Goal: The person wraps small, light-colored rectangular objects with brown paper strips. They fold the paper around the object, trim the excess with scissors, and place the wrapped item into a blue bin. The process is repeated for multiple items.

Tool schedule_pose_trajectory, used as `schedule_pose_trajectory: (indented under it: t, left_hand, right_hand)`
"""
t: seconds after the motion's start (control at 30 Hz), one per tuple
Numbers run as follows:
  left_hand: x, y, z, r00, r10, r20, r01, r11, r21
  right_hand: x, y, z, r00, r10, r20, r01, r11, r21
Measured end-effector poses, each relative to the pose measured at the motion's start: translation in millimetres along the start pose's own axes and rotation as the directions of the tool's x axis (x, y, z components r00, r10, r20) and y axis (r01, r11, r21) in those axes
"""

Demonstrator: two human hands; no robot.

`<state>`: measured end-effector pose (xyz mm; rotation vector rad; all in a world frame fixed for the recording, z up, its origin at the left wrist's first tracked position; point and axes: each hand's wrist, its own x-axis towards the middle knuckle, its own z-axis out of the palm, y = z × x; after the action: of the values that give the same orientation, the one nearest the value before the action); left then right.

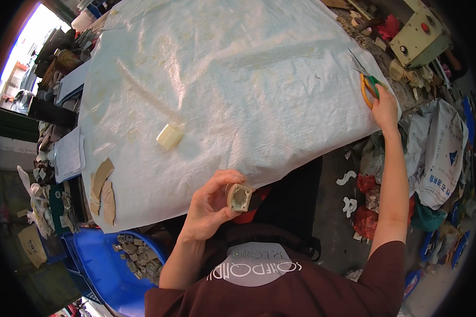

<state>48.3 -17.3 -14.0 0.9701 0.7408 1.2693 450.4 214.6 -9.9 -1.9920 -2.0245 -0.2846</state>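
A worker's left hand [207, 205] pinched a small hollow beige piece [240, 198] while the right hand [384, 110] gripped orange-and-green-handled scissors [363, 87] at the right of a white sheet [248, 100].

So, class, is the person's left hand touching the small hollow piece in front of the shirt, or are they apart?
Touching: the head view shows the left hand holding the small hollow piece by its sides between thumb and fingers.

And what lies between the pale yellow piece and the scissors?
The head view shows just bare, creased white sheet between the pale yellow piece and the scissors.
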Motion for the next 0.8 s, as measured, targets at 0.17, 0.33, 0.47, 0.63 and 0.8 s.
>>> schedule_pose_trajectory:
  t: [0.17, 0.33, 0.47, 0.63, 0.8]
  left_hand:
    - [-2, 7, -3, 0.997, -0.076, 0.028, 0.077, 0.997, -0.005]
    - [-9, 13, -11, 0.995, -0.059, 0.08, 0.064, 0.997, -0.054]
    - [-15, 21, -19, 0.99, -0.135, 0.046, 0.136, 0.991, -0.017]
    - [-17, 28, -20, 0.991, -0.121, 0.053, 0.118, 0.991, 0.062]
    - [-19, 32, -19, 0.994, -0.099, 0.043, 0.094, 0.989, 0.116]
  right_hand:
    - [3, -17, 0, 0.97, 0.085, -0.227, -0.066, 0.994, 0.091]
    - [-51, -76, -44, 0.959, -0.102, -0.264, 0.203, 0.898, 0.391]
    - [-115, -131, -88, 0.731, -0.651, -0.203, 0.672, 0.637, 0.377]
    - [-137, -155, -106, 0.657, -0.752, -0.062, 0.695, 0.571, 0.437]
    - [-139, -158, -110, 0.629, -0.777, -0.015, 0.705, 0.563, 0.432]
